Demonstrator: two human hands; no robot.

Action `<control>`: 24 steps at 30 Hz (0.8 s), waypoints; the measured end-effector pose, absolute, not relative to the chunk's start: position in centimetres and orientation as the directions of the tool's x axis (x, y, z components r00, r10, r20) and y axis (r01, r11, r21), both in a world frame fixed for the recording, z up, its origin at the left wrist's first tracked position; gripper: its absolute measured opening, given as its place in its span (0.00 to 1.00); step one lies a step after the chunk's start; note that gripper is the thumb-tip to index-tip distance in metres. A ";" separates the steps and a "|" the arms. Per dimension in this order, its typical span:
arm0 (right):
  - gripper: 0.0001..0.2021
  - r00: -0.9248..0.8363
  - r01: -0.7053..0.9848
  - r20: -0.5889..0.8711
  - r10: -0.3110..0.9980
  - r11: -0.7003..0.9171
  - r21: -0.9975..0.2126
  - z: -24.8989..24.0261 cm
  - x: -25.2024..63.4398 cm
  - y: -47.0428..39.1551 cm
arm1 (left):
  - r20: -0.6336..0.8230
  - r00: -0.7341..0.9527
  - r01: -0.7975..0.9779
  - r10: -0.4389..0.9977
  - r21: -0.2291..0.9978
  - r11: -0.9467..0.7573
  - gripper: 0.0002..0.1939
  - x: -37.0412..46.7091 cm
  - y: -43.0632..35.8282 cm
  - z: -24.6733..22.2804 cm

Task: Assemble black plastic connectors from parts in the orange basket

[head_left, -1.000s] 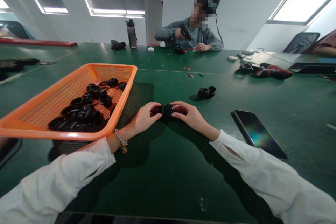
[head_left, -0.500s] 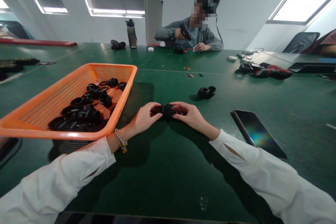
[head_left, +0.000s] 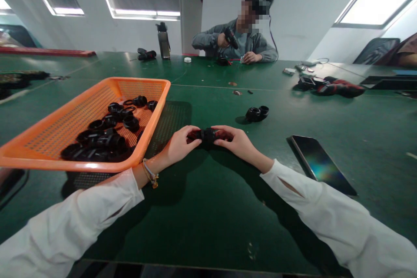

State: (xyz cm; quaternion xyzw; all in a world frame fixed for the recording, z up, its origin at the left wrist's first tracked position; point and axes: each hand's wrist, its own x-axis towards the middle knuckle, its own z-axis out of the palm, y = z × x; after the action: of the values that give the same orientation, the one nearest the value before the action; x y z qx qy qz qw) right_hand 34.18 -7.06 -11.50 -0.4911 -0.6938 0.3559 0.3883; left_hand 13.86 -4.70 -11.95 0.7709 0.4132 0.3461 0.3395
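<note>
A black plastic pipe fitting is held level just above the green table, between my two hands. The fingers and thumb of my left hand are closed on its left end. On its right end, my right hand grips with thumb and fingers; the fingers partly hide both ends. To the left stands an orange perforated basket with several similar black fittings and loose rings lying in it. Another black fitting lies on the table beyond my right hand.
A phone lies right of my right forearm. Across the green table, a person holds a power drill. A bottle stands at the far edge. Red-and-black tools lie at the far right.
Both hands stay almost where they were, still gripping the black fitting. The whole view has shifted very slightly; nothing has been taken or let go.
</note>
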 end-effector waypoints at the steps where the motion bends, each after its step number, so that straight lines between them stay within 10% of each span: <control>1: 0.20 -0.215 0.407 0.187 0.959 0.262 -0.875 -11.5 34.2 -7.1 | 0.254 0.417 0.402 0.873 0.809 -0.428 0.12 13.9 -4.7 -12.0; 24: 0.20 -0.204 0.472 0.181 0.962 0.259 -0.842 -11.0 34.1 -7.2 | 0.262 0.416 0.400 0.871 0.807 -0.434 0.12 13.8 -4.7 -12.0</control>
State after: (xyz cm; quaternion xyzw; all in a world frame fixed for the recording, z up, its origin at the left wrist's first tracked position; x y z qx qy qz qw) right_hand 34.07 -7.20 -11.05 -0.5111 -0.7018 0.3308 0.3700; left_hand 13.85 -4.66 -11.98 0.7712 0.4120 0.3498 0.3364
